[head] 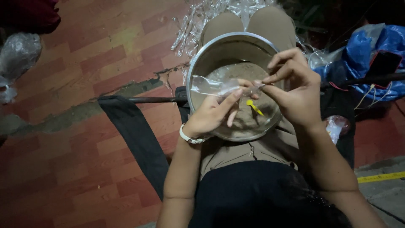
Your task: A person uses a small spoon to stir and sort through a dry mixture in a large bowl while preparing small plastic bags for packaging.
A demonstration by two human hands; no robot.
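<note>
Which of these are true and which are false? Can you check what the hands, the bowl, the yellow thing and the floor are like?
1. Both hands hold a small clear plastic bag over the metal bowl. True.
2. The bowl is full of water. False: it holds a brownish, sandy-looking powder.
3. A small yellow scoop lies in the bowl. True.
4. The left hand wears a red glove. False: it is bare, with a white band at the wrist.
5. The right hand pinches the bag's end. True.
6. The floor is green grass. False: it is reddish, plank-patterned.
</note>
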